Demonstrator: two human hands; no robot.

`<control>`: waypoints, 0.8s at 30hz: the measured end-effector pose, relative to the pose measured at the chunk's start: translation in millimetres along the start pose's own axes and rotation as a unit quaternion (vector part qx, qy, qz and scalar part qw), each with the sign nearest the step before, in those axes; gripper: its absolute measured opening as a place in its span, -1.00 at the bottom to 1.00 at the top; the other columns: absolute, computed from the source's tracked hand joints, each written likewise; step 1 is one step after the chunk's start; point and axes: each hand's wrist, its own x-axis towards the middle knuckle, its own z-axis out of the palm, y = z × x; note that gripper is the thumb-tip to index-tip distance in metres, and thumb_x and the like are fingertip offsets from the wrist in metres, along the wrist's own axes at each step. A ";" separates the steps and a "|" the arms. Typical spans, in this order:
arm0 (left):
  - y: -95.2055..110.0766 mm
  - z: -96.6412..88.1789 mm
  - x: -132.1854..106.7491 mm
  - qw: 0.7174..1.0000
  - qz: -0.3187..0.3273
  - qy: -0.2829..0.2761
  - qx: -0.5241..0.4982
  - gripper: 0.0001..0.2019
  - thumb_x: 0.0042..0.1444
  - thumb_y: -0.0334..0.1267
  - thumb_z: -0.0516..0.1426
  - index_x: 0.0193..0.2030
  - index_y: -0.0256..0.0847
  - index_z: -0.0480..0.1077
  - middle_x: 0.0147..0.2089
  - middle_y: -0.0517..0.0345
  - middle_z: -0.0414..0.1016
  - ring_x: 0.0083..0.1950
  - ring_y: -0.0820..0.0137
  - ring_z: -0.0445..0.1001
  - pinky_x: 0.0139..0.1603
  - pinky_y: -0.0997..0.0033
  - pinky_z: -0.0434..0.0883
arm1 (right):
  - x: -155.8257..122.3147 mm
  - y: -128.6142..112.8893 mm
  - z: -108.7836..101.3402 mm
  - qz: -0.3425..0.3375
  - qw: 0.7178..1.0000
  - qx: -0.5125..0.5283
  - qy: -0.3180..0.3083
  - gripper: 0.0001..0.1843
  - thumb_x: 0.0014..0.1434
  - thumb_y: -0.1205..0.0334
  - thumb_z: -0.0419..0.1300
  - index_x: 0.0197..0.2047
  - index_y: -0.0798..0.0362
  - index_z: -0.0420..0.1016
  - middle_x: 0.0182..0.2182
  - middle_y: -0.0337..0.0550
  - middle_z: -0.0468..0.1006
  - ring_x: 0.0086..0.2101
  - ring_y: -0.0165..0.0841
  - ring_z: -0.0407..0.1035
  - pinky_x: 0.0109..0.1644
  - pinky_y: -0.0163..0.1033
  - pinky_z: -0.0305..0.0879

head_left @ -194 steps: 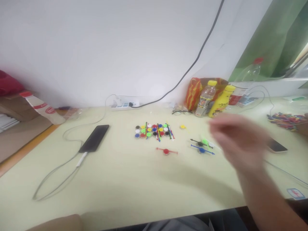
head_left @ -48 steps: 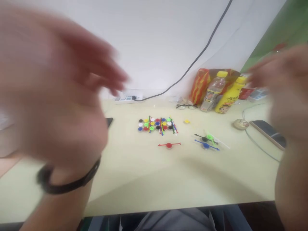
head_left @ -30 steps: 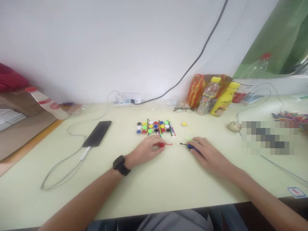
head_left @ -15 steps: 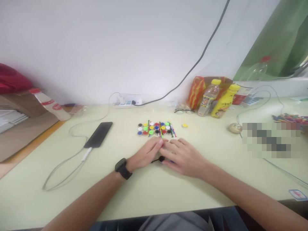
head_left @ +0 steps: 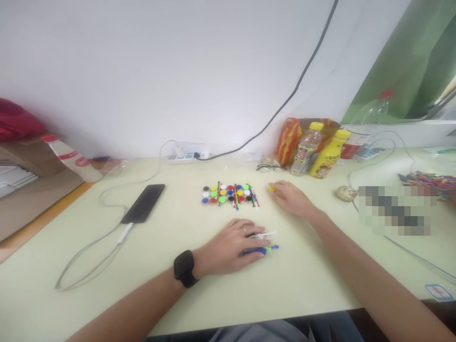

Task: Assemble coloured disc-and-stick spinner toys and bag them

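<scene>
1. Head view, left hand (head_left: 233, 244): lies palm down on the pale table (head_left: 178, 266), fingers loosely together over a small bundle of coloured sticks (head_left: 265, 241). White, blue and green tips stick out to the right of the fingertips. Whether the hand grips the sticks or only covers them cannot be told. A black watch (head_left: 185, 269) is on the wrist.
2. Head view, right hand (head_left: 292, 198): reaches forward, fingers curled at a small yellow cap (head_left: 271, 188) that lies on the table. The fingertips touch it or lie just beside it; a closed pinch cannot be confirmed.
3. Head view, sorted set: rows of coloured caps and sticks (head_left: 230, 194) just left of the yellow cap, beyond the left hand.
4. Head view, surroundings: black phone (head_left: 143, 203) on a white cable, well to the left; power strip (head_left: 188, 154) at the wall; spectacles (head_left: 270, 167) and two yellow-capped bottles (head_left: 315, 149) at the far right.
</scene>
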 end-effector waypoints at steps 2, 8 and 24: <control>0.3 -0.1 -0.3 1.000 0.022 -0.005 -0.019 -0.71 0.41 -0.12 0.13 0.21 0.08 0.52 0.27 0.12 0.53 0.29 0.12 0.40 0.34 0.06 0.27 | -0.8 -1.0 0.3 -0.026 1.000 0.007 -0.013 -0.63 0.39 0.26 0.08 0.19 0.01 0.52 0.11 0.02 0.59 0.08 -0.09 0.45 0.18 -0.03 0.32; 7.0 -6.0 -2.1 0.992 0.067 -0.020 -0.106 -0.70 0.31 -0.16 0.23 0.16 0.05 0.56 0.18 0.07 0.61 0.22 0.15 0.50 0.31 0.08 0.34 | -7.4 2.6 -20.2 -0.019 0.995 0.075 -0.058 -0.75 0.28 0.31 0.17 -0.05 0.02 0.63 -0.08 -0.05 0.66 -0.16 -0.20 0.54 0.00 -0.12 0.42; -35.7 -11.4 -3.1 0.973 -0.130 0.148 -0.123 -0.81 0.29 -0.10 0.25 -0.09 -0.14 0.56 -0.17 0.11 0.62 -0.17 0.34 0.52 -0.10 0.34 0.45 | -30.5 -90.8 -10.1 -0.151 0.902 0.357 -0.192 -0.88 0.28 0.29 0.23 -0.12 0.00 0.56 -0.16 -0.12 0.60 -0.15 -0.26 0.49 -0.07 -0.20 0.42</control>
